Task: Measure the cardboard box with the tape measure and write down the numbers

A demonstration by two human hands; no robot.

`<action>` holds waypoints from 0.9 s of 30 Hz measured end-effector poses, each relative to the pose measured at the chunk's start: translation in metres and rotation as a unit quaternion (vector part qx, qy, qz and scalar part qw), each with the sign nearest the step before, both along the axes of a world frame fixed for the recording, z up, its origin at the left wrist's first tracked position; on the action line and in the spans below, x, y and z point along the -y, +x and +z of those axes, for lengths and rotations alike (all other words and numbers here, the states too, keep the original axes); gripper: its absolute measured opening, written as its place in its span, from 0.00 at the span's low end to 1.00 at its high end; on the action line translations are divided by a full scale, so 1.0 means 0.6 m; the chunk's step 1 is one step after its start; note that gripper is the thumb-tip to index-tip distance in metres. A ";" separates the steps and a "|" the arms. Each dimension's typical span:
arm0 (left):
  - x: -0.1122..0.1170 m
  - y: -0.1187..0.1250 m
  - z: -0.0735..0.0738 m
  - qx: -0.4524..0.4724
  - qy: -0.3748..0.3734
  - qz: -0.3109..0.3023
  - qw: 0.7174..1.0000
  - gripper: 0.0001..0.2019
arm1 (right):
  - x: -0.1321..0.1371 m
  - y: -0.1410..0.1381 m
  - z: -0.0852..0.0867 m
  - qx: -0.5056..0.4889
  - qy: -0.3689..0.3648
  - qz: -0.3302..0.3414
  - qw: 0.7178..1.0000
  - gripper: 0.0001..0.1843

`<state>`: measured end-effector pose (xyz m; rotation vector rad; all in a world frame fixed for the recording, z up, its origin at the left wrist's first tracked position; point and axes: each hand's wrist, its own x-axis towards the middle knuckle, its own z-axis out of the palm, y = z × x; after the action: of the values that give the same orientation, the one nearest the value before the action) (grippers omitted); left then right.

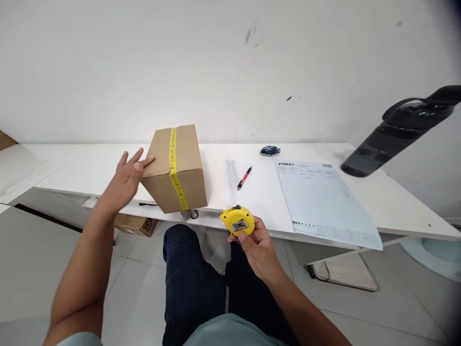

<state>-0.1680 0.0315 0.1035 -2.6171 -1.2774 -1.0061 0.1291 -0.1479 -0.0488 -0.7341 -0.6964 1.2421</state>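
A brown cardboard box [158, 151] sealed with yellow printed tape rests on the white desk, its front overhanging the near edge. My left hand [126, 180] is at the box's left side, fingers spread, one fingertip touching or nearly touching the upper left edge. In my right hand [257, 245] is a yellow tape measure [237, 220], pinched between thumb and fingers just in front of the desk edge. No blade is visibly drawn out. Between the box and the papers lies a red and black pen [244, 178] beside handwriting on the desk surface.
White-blue printed forms [320, 197] lie right of the pen, overhanging the desk [266, 206]. Behind them is a small dark blue object [270, 151]. A black bottle [389, 137] stands at the right. Another carton [135, 224] sits below the desk at left.
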 end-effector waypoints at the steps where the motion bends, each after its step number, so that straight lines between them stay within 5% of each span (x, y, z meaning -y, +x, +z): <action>1: 0.005 -0.002 -0.009 -0.001 0.016 -0.004 1.000 0.31 | -0.005 0.001 0.004 -0.002 0.005 0.005 1.000 0.22; 10: 0.129 0.110 -0.055 -0.093 0.071 -0.117 0.986 0.39 | -0.104 -0.008 0.048 0.028 0.094 -0.002 0.995 0.28; 16: 0.145 0.218 -0.091 -0.063 0.216 0.029 0.974 0.32 | -0.163 0.006 0.095 0.076 0.106 -0.033 0.991 0.29; 21: 0.147 0.237 -0.061 -0.012 0.208 -0.021 0.978 0.36 | -0.145 0.058 0.138 0.115 0.119 -0.055 0.985 0.22; 27: 0.157 0.196 -0.014 -0.103 0.308 -0.124 0.938 0.16 | -0.071 0.070 0.163 0.170 0.129 0.015 0.977 0.22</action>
<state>-0.0505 -0.0625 0.0950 -2.3221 -0.4791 -0.9337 0.1708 -0.1051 0.0492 -0.7275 -1.1321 1.0362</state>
